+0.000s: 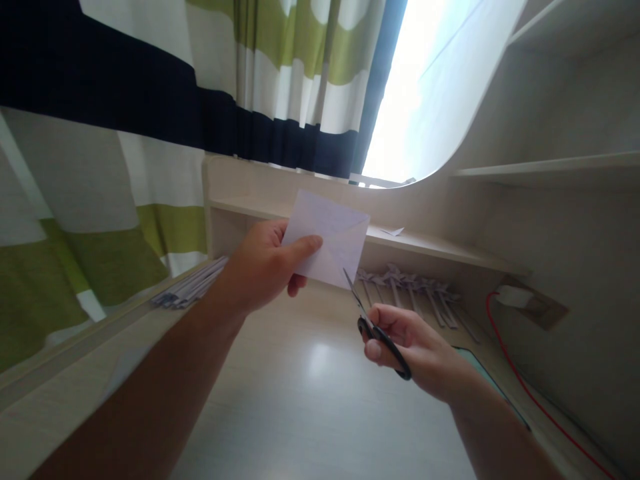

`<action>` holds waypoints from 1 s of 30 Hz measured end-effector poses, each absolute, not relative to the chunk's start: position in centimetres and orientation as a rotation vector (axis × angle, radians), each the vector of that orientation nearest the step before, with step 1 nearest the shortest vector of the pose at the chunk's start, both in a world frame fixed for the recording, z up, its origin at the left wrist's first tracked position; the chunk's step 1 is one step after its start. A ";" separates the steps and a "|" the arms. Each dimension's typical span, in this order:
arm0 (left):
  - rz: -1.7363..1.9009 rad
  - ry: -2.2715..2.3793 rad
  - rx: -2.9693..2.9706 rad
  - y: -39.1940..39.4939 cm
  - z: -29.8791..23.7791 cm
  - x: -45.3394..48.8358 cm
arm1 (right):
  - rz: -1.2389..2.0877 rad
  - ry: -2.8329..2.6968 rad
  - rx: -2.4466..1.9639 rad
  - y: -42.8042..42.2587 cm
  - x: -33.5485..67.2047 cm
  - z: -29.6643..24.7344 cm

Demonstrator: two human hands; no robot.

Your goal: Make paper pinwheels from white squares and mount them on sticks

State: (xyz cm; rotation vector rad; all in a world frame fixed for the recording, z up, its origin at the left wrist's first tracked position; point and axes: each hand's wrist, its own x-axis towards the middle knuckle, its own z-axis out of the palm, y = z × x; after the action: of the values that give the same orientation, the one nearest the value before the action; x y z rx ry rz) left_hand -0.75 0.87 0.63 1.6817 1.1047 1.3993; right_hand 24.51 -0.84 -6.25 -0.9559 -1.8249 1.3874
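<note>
A square sheet of white paper [330, 223] with crease lines is raised above the desk. My left hand [280, 257] pinches it at its left side, thumb on the near face and fingers behind. In my right hand [405, 337] is a pair of scissors [373, 327] with black handles. Their blades point up and left and lie at the paper's lower right corner. Whether the blades have cut into the sheet I cannot tell.
Several paper pinwheels [413, 283] on sticks lie at the desk's back right. Rolled paper sticks [193, 287] are piled at the left. A paper scrap [393, 232] rests on the shelf [435, 247]. A red cable [515, 373] runs down from a white plug [515, 297], near a tablet-like device [493, 380].
</note>
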 end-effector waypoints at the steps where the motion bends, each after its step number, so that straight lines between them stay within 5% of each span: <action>1: 1.396 1.115 1.688 0.9 0.6 -0.7 | 1.386 -1.826 -0.958 -0.8 24.5 -6.3; 30: 1.140 1.349 1.658 1.7 0.7 -1.4 | 1.508 -1.806 -0.945 -0.2 24.9 -6.5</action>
State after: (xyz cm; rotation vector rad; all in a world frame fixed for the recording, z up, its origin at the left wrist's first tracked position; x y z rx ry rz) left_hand -1.41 1.75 0.74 1.6579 1.3494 1.1403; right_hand 24.91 -0.23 -6.49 -0.9454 -1.8055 1.5079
